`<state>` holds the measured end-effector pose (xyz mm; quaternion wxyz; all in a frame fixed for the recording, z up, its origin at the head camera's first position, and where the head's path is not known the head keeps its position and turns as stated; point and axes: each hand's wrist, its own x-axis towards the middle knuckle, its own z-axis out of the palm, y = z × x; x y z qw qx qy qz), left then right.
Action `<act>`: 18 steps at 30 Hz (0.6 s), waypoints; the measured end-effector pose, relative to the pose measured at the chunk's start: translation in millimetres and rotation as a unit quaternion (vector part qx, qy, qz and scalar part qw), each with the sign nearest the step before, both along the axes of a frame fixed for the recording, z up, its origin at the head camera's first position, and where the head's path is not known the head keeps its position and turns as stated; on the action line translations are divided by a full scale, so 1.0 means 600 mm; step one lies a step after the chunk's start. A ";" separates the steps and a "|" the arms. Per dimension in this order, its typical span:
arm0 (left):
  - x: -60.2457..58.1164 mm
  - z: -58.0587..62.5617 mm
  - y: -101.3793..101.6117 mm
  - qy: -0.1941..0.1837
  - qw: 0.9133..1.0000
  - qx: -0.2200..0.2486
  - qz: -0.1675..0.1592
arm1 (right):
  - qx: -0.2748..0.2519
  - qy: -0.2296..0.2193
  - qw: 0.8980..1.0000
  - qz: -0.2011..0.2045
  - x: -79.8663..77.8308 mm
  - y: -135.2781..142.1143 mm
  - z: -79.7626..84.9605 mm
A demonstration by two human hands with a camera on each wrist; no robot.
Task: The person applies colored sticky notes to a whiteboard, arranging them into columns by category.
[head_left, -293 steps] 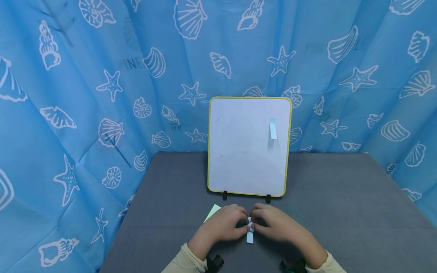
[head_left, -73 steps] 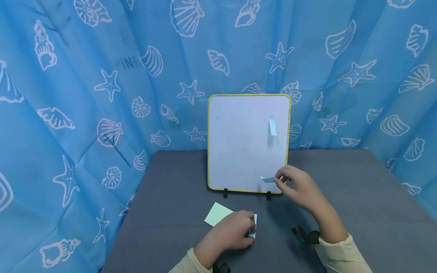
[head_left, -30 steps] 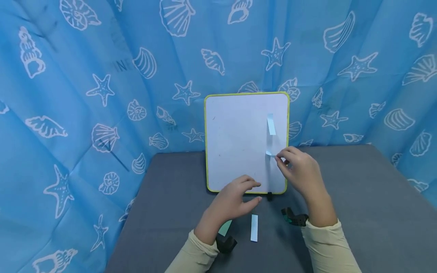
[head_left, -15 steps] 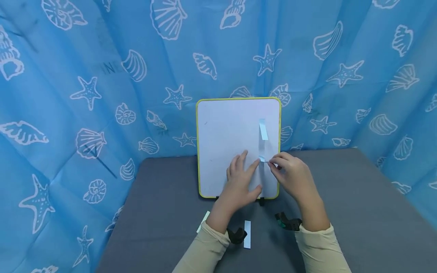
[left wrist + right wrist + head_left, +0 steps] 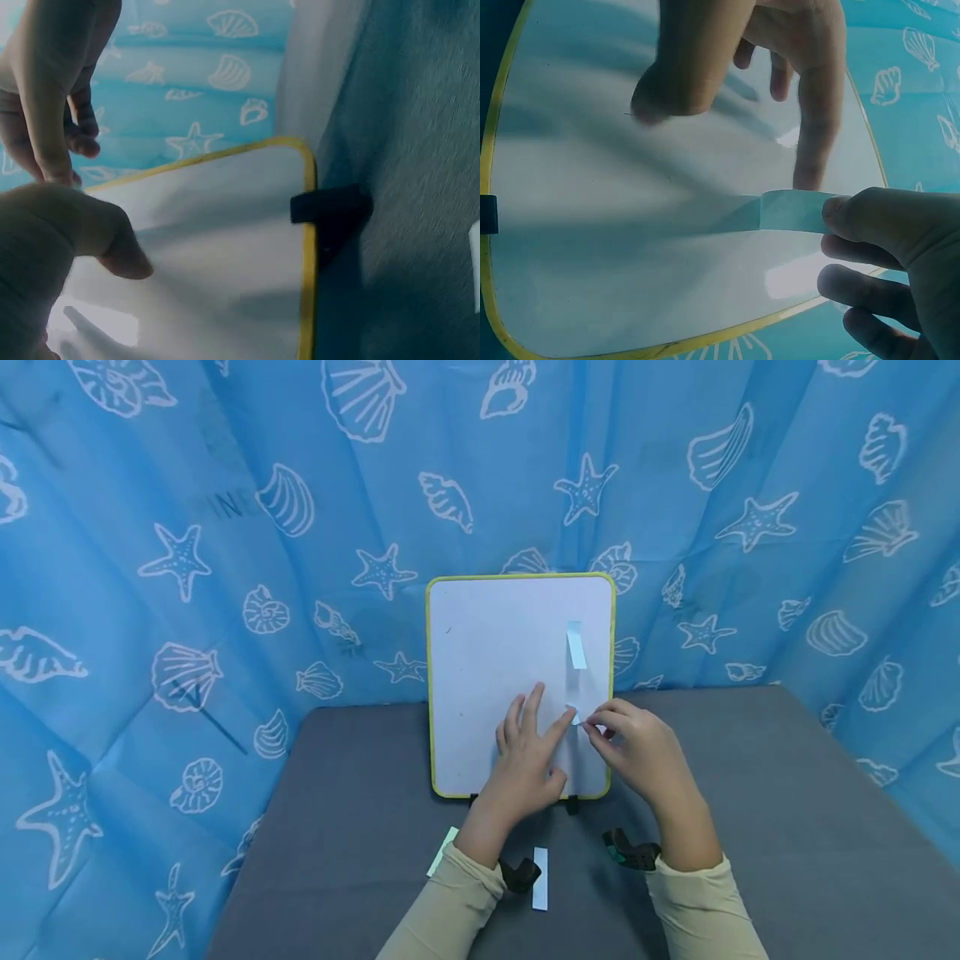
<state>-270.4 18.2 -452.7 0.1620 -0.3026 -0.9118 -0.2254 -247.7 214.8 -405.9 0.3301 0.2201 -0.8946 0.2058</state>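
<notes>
A light blue sticky paper strip (image 5: 791, 211) is pinched between the thumb and index finger of my right hand (image 5: 641, 750), low on the right part of the whiteboard (image 5: 491, 647). My left hand (image 5: 522, 767) spreads its fingers over the board, and its index fingertip touches the strip's upper end. In the right wrist view the strip bends away from the board toward my right thumb. Higher up, a second light blue strip (image 5: 576, 647) hangs from the board, its lower end standing off. The left wrist view shows my left thumb (image 5: 124, 251) in front of the board.
On the grey table (image 5: 360, 827) lies a pale strip (image 5: 540, 881), beside my left wrist strap (image 5: 520, 877). A green paper (image 5: 442, 853) is partly hidden by my left forearm. Black feet (image 5: 573, 806) support the board, and a blue shell-patterned curtain (image 5: 360, 527) hangs behind.
My hands were together over strips on the table. My right hand carried one strip up to the board; my left hand left the other strip on the table and reached up to touch the carried one.
</notes>
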 end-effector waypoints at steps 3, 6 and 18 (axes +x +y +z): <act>-0.005 0.000 0.000 0.014 1.000 -0.001 -0.005 | 0.004 -0.014 1.000 -0.003 0.000 0.001 -0.001; -0.008 -0.001 -0.005 0.018 1.000 -0.007 -0.004 | 0.006 -0.031 0.999 -0.006 -0.001 -0.004 -0.002; -0.017 -0.006 -0.008 -0.001 1.000 -0.031 0.004 | 0.026 -0.136 0.990 0.004 -0.001 -0.012 -0.011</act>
